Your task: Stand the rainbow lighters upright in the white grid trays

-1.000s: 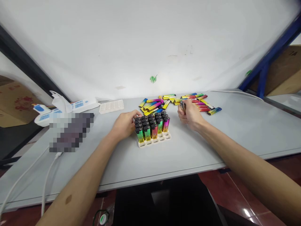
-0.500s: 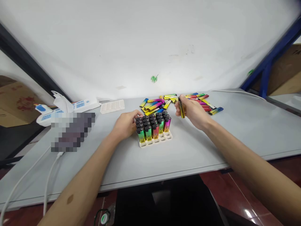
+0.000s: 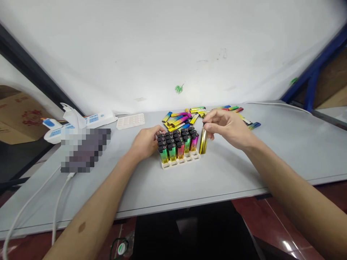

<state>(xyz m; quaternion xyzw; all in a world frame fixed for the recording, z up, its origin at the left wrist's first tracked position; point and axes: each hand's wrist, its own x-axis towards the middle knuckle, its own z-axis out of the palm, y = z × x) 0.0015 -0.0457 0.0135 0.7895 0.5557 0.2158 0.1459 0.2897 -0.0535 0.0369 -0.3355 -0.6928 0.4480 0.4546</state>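
A white plastic tray (image 3: 181, 163) with hexagonal holes holds several upright lighters (image 3: 172, 151), green, red and purple fading to gold, with black tops. Some holes along its front row show nothing in them. My left hand (image 3: 146, 142) is curled round the tray's back left side against the lighters; its fingertips are partly hidden behind them. In my right hand (image 3: 226, 126), a gold lighter (image 3: 203, 142) is pinched near its top between thumb and fingers. It hangs nearly upright, just right of the tray.
Loose lighters (image 3: 177, 121) lie heaped by the wall, some behind my right hand. A second white holed tray (image 3: 130, 121) rests at the back left. Further left are a power strip (image 3: 97, 118), a blurred dark object (image 3: 86, 150) and white cables (image 3: 61, 191). The table's edge (image 3: 195, 206) runs in front.
My right hand has turned the lighter upright and brought it slightly down and left, closer to the tray. My left hand keeps its place beside the lighters.
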